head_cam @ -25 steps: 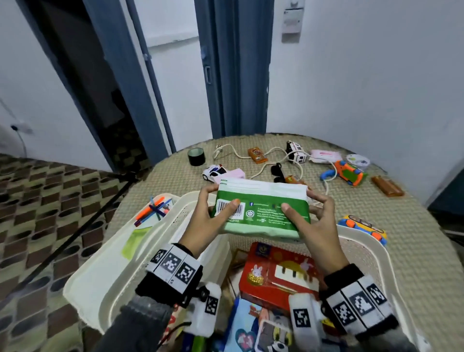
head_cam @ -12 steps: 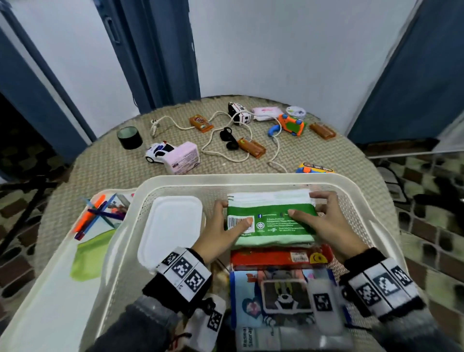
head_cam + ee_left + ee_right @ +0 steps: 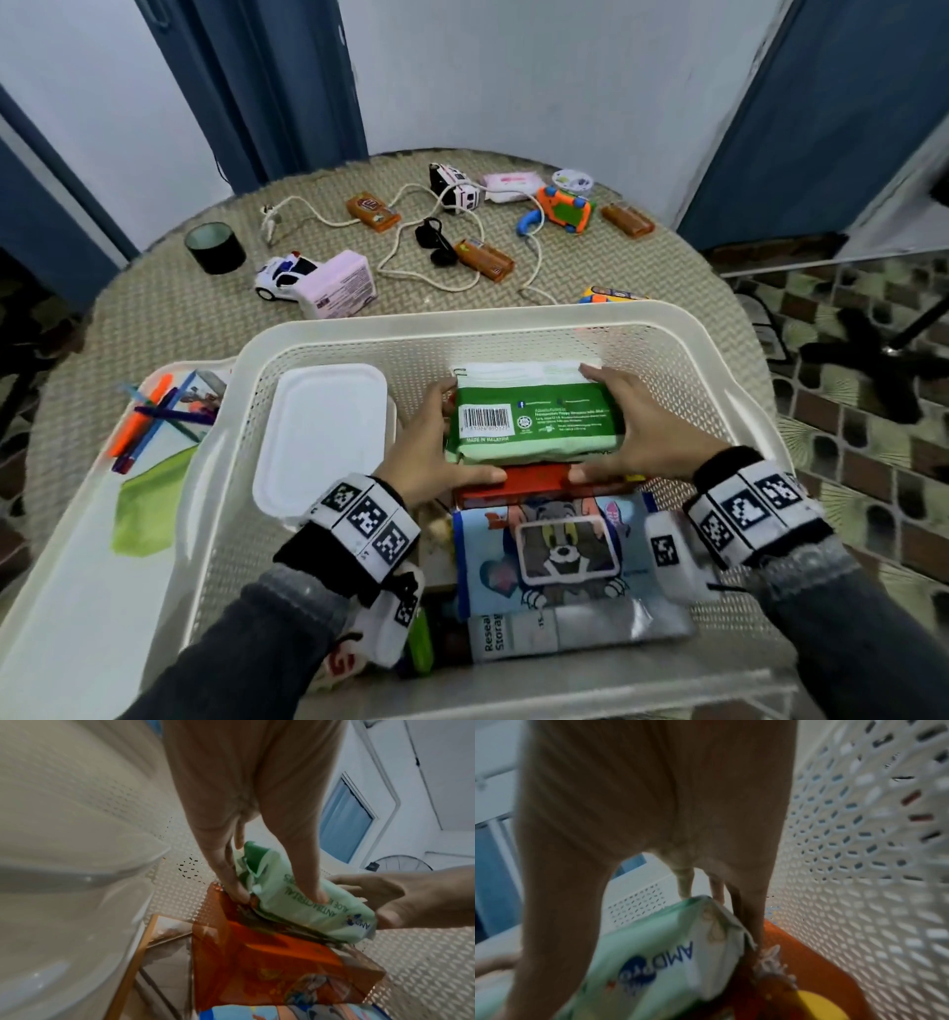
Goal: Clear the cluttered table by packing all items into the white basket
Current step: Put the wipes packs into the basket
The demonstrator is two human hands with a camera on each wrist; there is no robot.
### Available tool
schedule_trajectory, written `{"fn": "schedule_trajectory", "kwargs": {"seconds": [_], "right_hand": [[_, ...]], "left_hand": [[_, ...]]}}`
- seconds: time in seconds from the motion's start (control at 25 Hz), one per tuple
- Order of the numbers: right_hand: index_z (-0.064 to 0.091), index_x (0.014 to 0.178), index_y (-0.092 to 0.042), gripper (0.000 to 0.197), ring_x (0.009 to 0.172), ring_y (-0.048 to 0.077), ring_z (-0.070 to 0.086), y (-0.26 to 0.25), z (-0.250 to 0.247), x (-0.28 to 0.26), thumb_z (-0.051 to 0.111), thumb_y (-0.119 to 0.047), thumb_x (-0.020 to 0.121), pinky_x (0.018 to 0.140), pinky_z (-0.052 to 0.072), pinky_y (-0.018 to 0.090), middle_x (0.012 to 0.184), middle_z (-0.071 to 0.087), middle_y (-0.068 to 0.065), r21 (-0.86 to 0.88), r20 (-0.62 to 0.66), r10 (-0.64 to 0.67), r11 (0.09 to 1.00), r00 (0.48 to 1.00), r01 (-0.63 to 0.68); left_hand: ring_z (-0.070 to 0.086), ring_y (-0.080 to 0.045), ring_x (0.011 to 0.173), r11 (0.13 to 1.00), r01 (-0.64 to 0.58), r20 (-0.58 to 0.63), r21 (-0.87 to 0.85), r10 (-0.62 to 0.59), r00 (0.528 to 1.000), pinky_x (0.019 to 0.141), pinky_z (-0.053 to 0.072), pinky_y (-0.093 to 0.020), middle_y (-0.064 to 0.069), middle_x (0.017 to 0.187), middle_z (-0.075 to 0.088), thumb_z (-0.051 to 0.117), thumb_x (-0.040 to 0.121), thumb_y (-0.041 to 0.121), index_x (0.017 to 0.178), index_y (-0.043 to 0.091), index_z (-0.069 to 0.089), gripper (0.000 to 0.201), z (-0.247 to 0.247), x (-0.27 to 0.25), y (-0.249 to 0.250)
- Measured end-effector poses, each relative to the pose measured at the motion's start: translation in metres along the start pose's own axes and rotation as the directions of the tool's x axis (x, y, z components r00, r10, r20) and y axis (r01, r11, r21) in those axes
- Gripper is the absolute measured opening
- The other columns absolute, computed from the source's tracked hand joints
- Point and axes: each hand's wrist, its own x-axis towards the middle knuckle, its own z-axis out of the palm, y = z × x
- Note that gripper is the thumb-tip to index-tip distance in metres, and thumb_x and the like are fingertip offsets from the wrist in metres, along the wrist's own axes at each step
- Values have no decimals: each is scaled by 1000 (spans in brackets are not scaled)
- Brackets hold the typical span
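A green and white wipes pack (image 3: 534,416) lies inside the white basket (image 3: 462,321), on top of a red box (image 3: 534,483). My left hand (image 3: 436,452) holds the pack's left end, with the thumb along its near edge. At the right end my right hand (image 3: 637,431) holds it, fingers over the far edge. The left wrist view shows my left fingers (image 3: 231,880) behind the pack (image 3: 308,906) and the thumb on its front. In the right wrist view the pack (image 3: 654,953) sits under my right hand, close to the basket wall (image 3: 859,862).
Also in the basket are a white lidded container (image 3: 323,437) and a cartoon pouch (image 3: 560,555). On the woven table beyond lie a black tape roll (image 3: 215,246), a toy police car (image 3: 285,275), a pink box (image 3: 341,290), a white cord (image 3: 411,257) and a toy gun (image 3: 562,208). Pens (image 3: 154,416) lie on a tray at the left.
Both hands have brought the wipes pack down from above the table into the basket, onto the red box. My view has tilted down over the basket.
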Motion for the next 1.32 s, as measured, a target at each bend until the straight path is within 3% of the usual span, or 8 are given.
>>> {"fn": "schedule_trajectory", "kwargs": {"seconds": [0.08, 0.24, 0.4, 0.68, 0.84, 1.0, 1.16, 1.32], "right_hand": [[33, 144, -20, 108, 131, 22, 37, 3, 4, 1, 92, -25, 54, 109, 29, 24, 141, 34, 9, -62, -69, -65, 996, 996, 61], [56, 120, -27, 74, 109, 15, 57, 1, -6, 2, 91, -18, 56, 86, 41, 12, 117, 58, -4, 78, -225, -111, 988, 968, 131], [60, 112, -32, 62, 104, 17, 62, -3, -14, 0, 89, -35, 57, 88, 54, 39, 113, 65, -7, 300, -339, -100, 931, 936, 208], [52, 109, -14, 53, 57, -1, 61, -6, -14, 8, 83, -27, 68, 52, 50, 17, 88, 72, 7, 461, -521, 68, 861, 851, 214], [50, 112, -19, 68, 74, 13, 62, -6, -15, 9, 89, -22, 56, 68, 54, 26, 90, 65, 5, 484, -460, 18, 843, 888, 234], [51, 117, -19, 66, 86, 13, 60, -7, -9, 12, 87, -11, 62, 75, 50, 21, 99, 64, 4, 340, -485, -92, 896, 870, 284], [56, 121, -18, 59, 96, 13, 62, -13, -13, 10, 81, -7, 70, 81, 50, 20, 100, 63, 0, 407, -555, -89, 838, 827, 363], [54, 127, -19, 69, 79, 7, 64, -21, -15, 3, 84, -8, 66, 69, 56, 23, 93, 57, 0, 517, -482, -57, 787, 874, 336]], "left_hand": [[53, -10, 99, 999, -39, -79, 3, 39, 996, 75, 42, -5, 5, 112, 52, 88, 62, 17, 138, 16, 31, 95, 3, -1, -1], [62, -4, 86, 976, -58, -206, -208, 15, 978, 70, 50, -11, 7, 104, 61, 85, 65, 12, 126, 18, 45, 73, 5, -3, 2], [64, 3, 68, 905, -89, -306, -416, -47, 951, 60, 52, -16, 6, 87, 69, 79, 71, 20, 110, 19, 60, 44, 3, -2, 15], [61, -12, 92, 941, -76, -268, -329, -16, 963, 76, 51, -24, -8, 103, 67, 79, 72, 21, 117, 15, 60, 50, 13, 2, 8], [52, -17, 116, 968, -81, -388, -236, -18, 921, 97, 46, -33, -5, 120, 57, 71, 81, 26, 116, 13, 61, 38, 17, 6, -1], [59, -16, 111, 905, -93, -328, -414, -54, 943, 87, 54, -35, 6, 113, 59, 61, 88, 17, 114, 8, 41, 34, 18, 0, 9], [63, -13, 105, 888, -136, -376, -439, -44, 925, 90, 53, -42, 2, 114, 63, 64, 80, 43, 116, 14, 43, 50, 12, 3, 8], [66, -4, 94, 894, -162, -426, -419, -36, 904, 81, 52, -27, 6, 106, 68, 67, 79, 54, 116, 19, 49, 54, 9, 2, 12]]}}
